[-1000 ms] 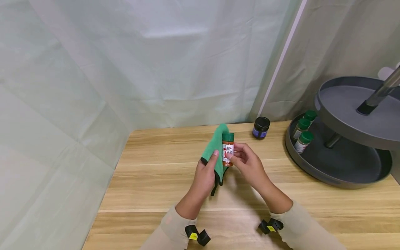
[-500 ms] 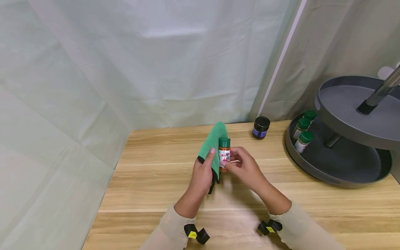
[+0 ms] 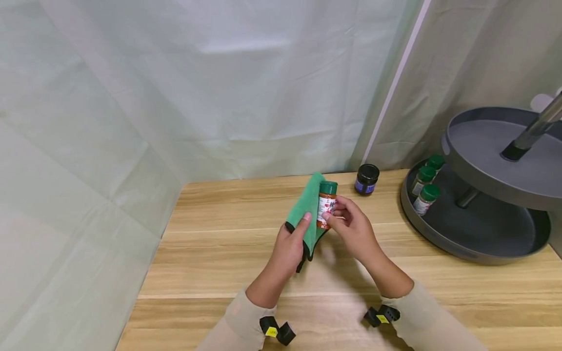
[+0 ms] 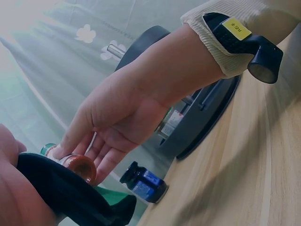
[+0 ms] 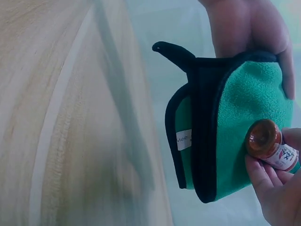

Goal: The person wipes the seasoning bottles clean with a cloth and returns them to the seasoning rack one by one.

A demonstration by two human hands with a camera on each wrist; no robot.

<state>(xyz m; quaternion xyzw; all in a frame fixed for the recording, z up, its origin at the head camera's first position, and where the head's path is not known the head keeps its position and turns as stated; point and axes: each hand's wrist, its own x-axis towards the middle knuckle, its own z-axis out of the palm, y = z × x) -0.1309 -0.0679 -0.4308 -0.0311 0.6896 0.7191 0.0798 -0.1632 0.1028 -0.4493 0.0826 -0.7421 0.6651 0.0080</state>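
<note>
A green cloth with black edging [image 3: 304, 204] is gripped by my left hand [image 3: 289, 251], its thumb lying over the front. My right hand [image 3: 354, 231] pinches a spice jar [image 3: 326, 204] with a green cap, white label and reddish-orange contents. The jar is almost upright in the head view, its side against the cloth. From the right wrist, the jar's base [image 5: 262, 137] shows beside the green face of the cloth [image 5: 249, 103]. The left fingers behind the cloth are hidden in the head view.
A black-lidded jar with a blue label [image 3: 366, 179] stands at the wooden table's [image 3: 210, 243] back edge. To the right is a two-tier dark grey round rack [image 3: 483, 256]. Its lower tier holds several green-capped jars [image 3: 427, 199]. Pale curtains [image 3: 263, 97] hang behind.
Cloth and jar first shifted left and toward me, then right and away again. Both hands kept their hold, and the jar stayed against the cloth.
</note>
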